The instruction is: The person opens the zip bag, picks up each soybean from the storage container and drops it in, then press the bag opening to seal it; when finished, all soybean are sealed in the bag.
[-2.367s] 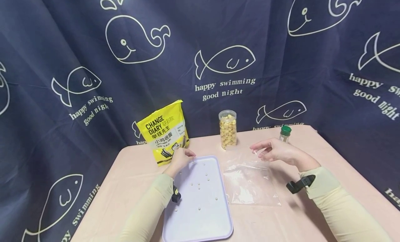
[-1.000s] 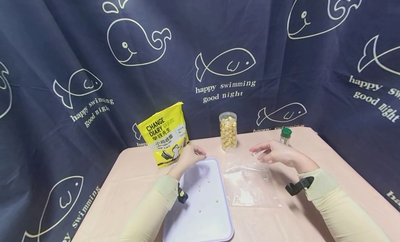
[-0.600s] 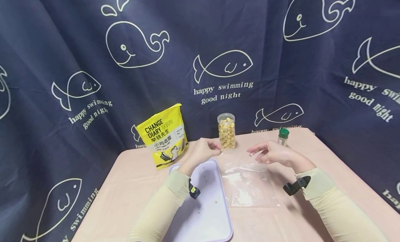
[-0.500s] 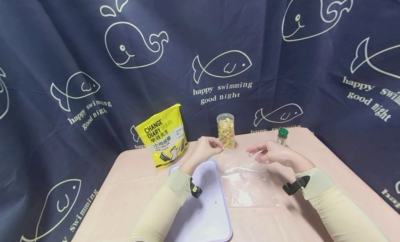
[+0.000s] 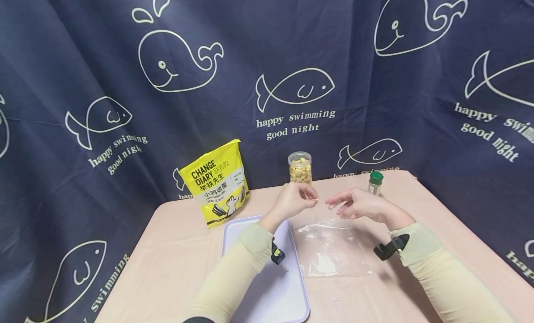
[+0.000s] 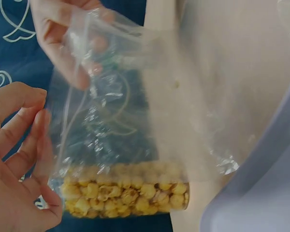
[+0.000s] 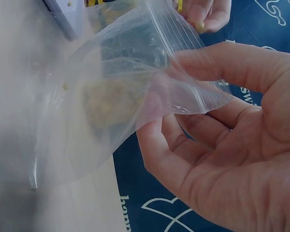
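Observation:
In the head view my left hand (image 5: 292, 200) pinches a small round yellowish bean-like piece (image 7: 199, 26) between thumb and fingertips, close to the mouth of a clear zip bag (image 5: 329, 256). My right hand (image 5: 360, 205) grips the bag's upper edge, thumb on one side and fingers on the other, as the right wrist view shows. One similar small piece (image 7: 65, 87) is seen through the film inside the bag. Beneath my left forearm lies a lilac tray (image 5: 301, 290); one pale piece (image 5: 286, 269) shows on it, and the sleeve hides much of its surface.
A clear jar of popcorn (image 5: 300, 167) stands behind my left hand. Behind the tray a yellow snack bag (image 5: 217, 184) stands upright. A green-capped shaker (image 5: 375, 183) is behind my right hand. Dark blue printed cloth (image 5: 267, 45) hangs beyond the pink tabletop (image 5: 167, 258).
My left hand has left the tray's far end and moved right to the bag's opening, carrying a small piece. The right hand stays at the bag's edge. The view has shifted slightly.

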Motion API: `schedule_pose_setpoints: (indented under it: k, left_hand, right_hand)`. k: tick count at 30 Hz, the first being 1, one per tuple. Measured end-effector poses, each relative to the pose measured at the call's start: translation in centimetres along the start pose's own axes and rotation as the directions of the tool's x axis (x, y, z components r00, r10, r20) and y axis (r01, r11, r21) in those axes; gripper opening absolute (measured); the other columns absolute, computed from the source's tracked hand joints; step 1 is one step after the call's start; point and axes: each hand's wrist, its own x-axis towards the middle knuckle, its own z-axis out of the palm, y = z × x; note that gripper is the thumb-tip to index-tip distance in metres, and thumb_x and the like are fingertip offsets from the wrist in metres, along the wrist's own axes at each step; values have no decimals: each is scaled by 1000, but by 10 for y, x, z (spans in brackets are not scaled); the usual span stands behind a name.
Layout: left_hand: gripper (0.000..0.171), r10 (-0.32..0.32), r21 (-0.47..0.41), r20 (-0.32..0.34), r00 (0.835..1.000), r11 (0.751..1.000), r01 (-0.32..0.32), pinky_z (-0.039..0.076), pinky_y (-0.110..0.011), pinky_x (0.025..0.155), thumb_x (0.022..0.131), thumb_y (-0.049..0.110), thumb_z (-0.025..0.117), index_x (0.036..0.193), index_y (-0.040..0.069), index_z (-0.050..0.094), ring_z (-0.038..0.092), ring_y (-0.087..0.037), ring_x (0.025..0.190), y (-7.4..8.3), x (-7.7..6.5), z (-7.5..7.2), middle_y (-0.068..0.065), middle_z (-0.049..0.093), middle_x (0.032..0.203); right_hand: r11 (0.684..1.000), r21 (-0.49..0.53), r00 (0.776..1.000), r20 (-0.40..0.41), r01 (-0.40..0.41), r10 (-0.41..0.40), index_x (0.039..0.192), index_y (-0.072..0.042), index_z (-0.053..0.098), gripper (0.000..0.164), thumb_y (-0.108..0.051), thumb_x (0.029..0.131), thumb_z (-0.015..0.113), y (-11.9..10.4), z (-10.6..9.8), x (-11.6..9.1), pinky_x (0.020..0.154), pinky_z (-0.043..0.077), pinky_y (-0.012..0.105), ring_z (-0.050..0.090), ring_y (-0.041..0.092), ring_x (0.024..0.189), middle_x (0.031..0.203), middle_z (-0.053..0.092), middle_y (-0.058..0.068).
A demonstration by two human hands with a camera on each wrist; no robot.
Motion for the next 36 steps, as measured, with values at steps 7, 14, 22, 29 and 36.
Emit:
schedule_pose_setpoints:
  k: [7, 14, 22, 29, 36]
  left_hand:
    - [7, -9, 81, 53, 999, 997, 5, 47, -21, 73, 79, 14, 83, 84, 17, 79, 56, -5, 81, -3, 0, 13, 10, 63, 89]
    - [10, -7, 93, 45, 999, 996, 3, 47, -22, 77, 79, 15, 87, 87, 17, 81, 58, -10, 88, -4, -2, 18, 9, 63, 90]
    - [14, 1, -120, -70, 998, 993, -9, 52, -24, 76, 92, 11, 74, 104, 5, 77, 63, -11, 82, -20, -3, 7, -2, 73, 93]
    - [13, -153, -88, -119, 981, 986, 143, 53, -28, 77, 97, 10, 68, 104, 3, 76, 65, -16, 87, -53, -17, -20, -6, 74, 98]
    - [6, -313, -56, -86, 946, 950, 309, 54, -28, 70, 91, 9, 76, 94, 4, 79, 65, -12, 77, -89, -44, -37, -3, 75, 89]
  right_hand:
    - [1000, 11, 1000, 3, -10, 10, 136, 12, 55, 56, 9, 81, 68, 1, 0, 2, 58, 45, 20, 62, 11, 83, 119, 67, 15]
    - [1000, 15, 1000, 4, -2, 2, 134, 11, 58, 55, 10, 80, 68, 3, 1, 3, 59, 48, 21, 65, 17, 92, 124, 64, 25]
    - [999, 41, 999, 20, 29, -29, 136, 16, 52, 54, 8, 84, 67, 2, 0, 2, 62, 50, 23, 67, 18, 96, 126, 64, 28]
    - [995, 95, 1000, 4, 13, -13, 135, 15, 53, 48, 6, 90, 67, 0, -1, -1, 67, 54, 25, 66, 14, 93, 123, 66, 23]
    - [994, 110, 999, 23, 22, -25, 134, 14, 55, 46, 7, 89, 65, 4, -1, 0, 62, 50, 21, 62, 10, 82, 119, 70, 13]
